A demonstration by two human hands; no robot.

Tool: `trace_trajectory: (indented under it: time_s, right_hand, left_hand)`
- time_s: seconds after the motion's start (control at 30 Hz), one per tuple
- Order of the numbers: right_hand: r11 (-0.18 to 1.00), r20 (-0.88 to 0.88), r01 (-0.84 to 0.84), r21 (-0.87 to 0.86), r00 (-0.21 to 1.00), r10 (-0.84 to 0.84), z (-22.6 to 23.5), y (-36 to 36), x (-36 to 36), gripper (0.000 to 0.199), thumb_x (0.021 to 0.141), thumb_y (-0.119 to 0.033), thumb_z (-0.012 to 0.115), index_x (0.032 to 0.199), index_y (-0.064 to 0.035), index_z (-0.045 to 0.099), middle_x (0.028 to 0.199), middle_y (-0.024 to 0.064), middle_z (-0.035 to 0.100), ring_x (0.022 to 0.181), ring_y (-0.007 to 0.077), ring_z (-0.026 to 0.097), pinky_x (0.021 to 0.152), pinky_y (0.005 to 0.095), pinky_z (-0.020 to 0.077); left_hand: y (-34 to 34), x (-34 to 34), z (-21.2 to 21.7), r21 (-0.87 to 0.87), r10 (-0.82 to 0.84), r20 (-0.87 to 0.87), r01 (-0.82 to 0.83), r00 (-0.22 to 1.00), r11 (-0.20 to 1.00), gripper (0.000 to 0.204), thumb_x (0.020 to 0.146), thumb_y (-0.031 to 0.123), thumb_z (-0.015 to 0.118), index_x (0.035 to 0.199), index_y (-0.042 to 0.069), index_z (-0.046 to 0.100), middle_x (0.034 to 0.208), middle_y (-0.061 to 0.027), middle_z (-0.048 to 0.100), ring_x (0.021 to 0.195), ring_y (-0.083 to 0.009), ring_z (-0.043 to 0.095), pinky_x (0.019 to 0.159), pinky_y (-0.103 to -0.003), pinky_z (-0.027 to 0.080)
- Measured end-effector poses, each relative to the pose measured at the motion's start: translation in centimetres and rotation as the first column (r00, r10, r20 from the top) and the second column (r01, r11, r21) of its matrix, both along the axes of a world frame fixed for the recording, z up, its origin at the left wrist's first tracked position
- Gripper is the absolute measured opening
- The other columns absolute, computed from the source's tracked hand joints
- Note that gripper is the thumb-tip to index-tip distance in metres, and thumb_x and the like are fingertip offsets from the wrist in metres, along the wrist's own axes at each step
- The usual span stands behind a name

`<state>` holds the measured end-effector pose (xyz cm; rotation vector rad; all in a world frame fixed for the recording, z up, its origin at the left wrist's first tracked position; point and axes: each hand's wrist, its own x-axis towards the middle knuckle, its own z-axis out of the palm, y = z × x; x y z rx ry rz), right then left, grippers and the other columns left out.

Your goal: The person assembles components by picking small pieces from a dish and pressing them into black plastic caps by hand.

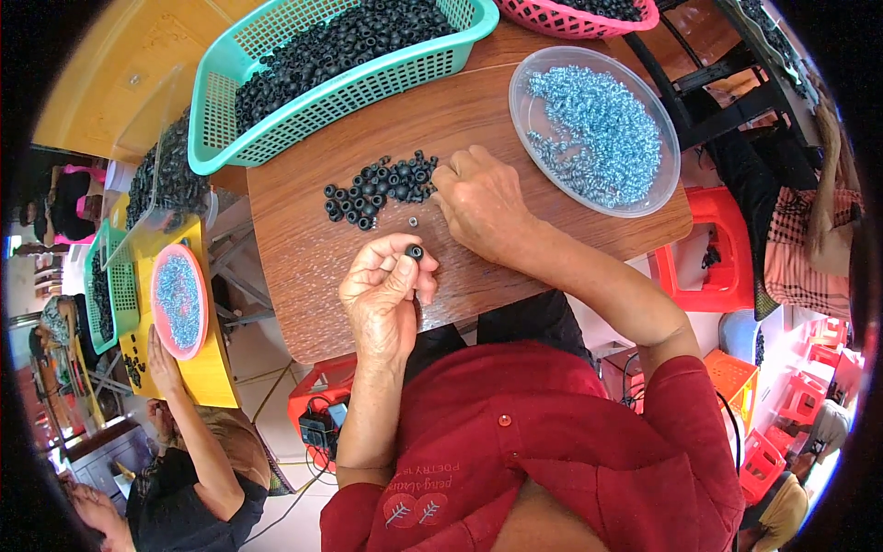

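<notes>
My left hand (379, 296) pinches a black knob (414, 252) between thumb and fingers, just above the worktop (308, 285). My right hand (483, 195) has its fingers bent at the edge of the knob pile (382, 189); I can't tell whether they pinch anything. A loose pinch could let the round knob drop and roll off the near edge; a careless wrist could knock the small metal piece (413, 222) away. The green basket (349, 97) limits the far side, the blue-filled tub (570, 189) the right; bare worktop lies open leftward.
</notes>
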<state>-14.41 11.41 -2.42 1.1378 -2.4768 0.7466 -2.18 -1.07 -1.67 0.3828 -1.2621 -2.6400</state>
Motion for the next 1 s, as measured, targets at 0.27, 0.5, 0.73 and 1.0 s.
trace_trajectory:
  time_s: [0.27,0.5,0.73,1.0]
  right_hand:
    - [0.974,0.201,-0.093,-0.205,0.97,0.135,2.2,2.3,0.8,0.013,0.072,-0.011,0.068,0.075,-0.0031,0.058,0.069,0.01,0.054,0.066,0.0293,0.053,0.058,0.0394,0.0422]
    - [0.927,0.097,-0.183,-0.326,0.969,0.225,3.1,2.8,3.2,0.014,0.07,-0.005,0.069,0.074,-0.0042,0.055,0.068,0.0091,0.051,0.062,0.0272,0.049,0.052,0.0377,0.038]
    - [0.919,-0.023,-0.211,-0.334,0.976,0.216,2.5,2.8,3.9,0.017,0.067,-0.001,0.068,0.078,-0.0032,0.056,0.073,0.0087,0.05,0.064,0.0262,0.049,0.053,0.0366,0.0402]
    - [0.901,0.103,-0.157,-0.405,0.971,0.215,2.2,2.5,4.4,0.015,0.068,-0.005,0.066,0.078,-0.0031,0.055,0.072,0.0091,0.049,0.066,0.0271,0.049,0.056,0.0371,0.0416]
  left_hand:
    - [0.2,-0.3,0.0,0.01,-0.009,0.008,0.008,1.0,1.0,0.021,0.086,0.006,0.062,0.103,-0.004,0.057,0.083,-0.0144,0.065,0.059,-0.0147,0.058,0.05,-0.025,0.046]
    - [1.9,-1.0,0.6,-0.076,0.068,0.011,-0.067,0.998,0.995,0.018,0.088,0.005,0.061,0.103,-0.003,0.056,0.084,-0.0107,0.063,0.063,-0.0142,0.057,0.055,-0.024,0.046]
    - [2.8,-1.2,0.9,-0.09,0.118,0.05,-0.114,0.992,0.989,0.017,0.088,0.004,0.06,0.103,-0.003,0.055,0.078,-0.0056,0.058,0.06,-0.0127,0.054,0.055,-0.024,0.044]
    - [3.0,-1.3,1.0,-0.051,0.126,0.055,-0.123,0.99,0.991,0.017,0.089,0.004,0.059,0.104,-0.003,0.054,0.076,-0.0042,0.058,0.059,-0.0107,0.053,0.051,-0.024,0.044]
